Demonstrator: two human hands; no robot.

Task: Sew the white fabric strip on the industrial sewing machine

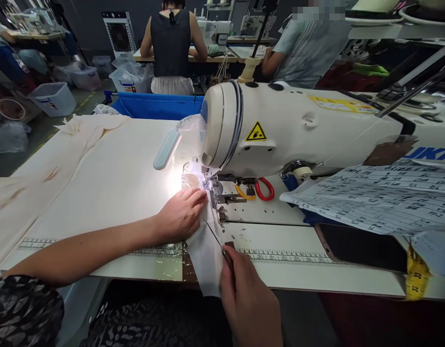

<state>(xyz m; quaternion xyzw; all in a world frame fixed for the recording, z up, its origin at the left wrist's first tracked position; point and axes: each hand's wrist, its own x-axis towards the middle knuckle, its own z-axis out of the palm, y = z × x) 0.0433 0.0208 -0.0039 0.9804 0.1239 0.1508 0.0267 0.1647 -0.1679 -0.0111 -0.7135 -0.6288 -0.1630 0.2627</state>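
Note:
My left hand lies flat on a strip of white fabric, fingers stretched toward the presser foot of the white sewing machine. My right hand sits at the table's front edge, closed on a thin metal tool like tweezers or an awl. The tool's tip points at the fabric just in front of the needle. The fabric strip runs from under the foot down over the table edge. The machine's lamp lights the needle area brightly.
Printed paper sheets and a dark phone lie at right, with a yellow tape measure. Red and yellow scissor handles sit behind the needle. Cream cloth covers the table's left. Two people work at tables behind a blue bin.

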